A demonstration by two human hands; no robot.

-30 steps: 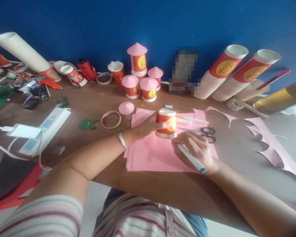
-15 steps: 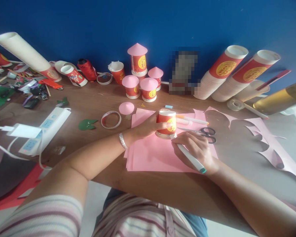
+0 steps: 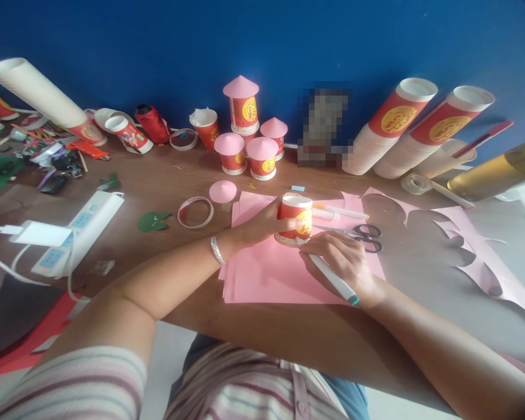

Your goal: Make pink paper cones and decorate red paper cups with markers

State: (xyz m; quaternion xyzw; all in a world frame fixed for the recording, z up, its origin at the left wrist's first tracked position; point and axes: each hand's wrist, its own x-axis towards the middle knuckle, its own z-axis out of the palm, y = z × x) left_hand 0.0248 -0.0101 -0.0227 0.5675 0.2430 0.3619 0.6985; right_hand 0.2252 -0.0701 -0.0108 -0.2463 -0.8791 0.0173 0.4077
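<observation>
At far left, a white stack of cups (image 3: 35, 90) leans back towards the wall, and nearer you a charger (image 3: 44, 233) lies across the power strip (image 3: 81, 224). Next along the surface (image 3: 166, 178) are a green cutout (image 3: 152, 221), a ring (image 3: 201, 224) just beside it, and a flat-lying pink cone (image 3: 223, 191). Behind these stand several roofed cups (image 3: 262, 166), grouped together.

Your left hand (image 3: 265, 226) grips the cup (image 3: 294, 210) from its left side, thumb across the front. The cup is over the pink paper (image 3: 266, 280), its wider white band at the bottom; contact with the paper cannot be confirmed. Your right hand (image 3: 343, 256) is closed around the marker (image 3: 333, 279), its green end pointing back towards you. Your fingers are at the cup's lower edge; the marker's tip is hidden.

Right of the cup lie an orange pen (image 3: 343, 211) and the scissors (image 3: 356, 234). Further right, two red-and-white stacks (image 3: 398, 119) lean behind a tape roll (image 3: 409, 184), with pink scraps (image 3: 481, 248) nearer you.
</observation>
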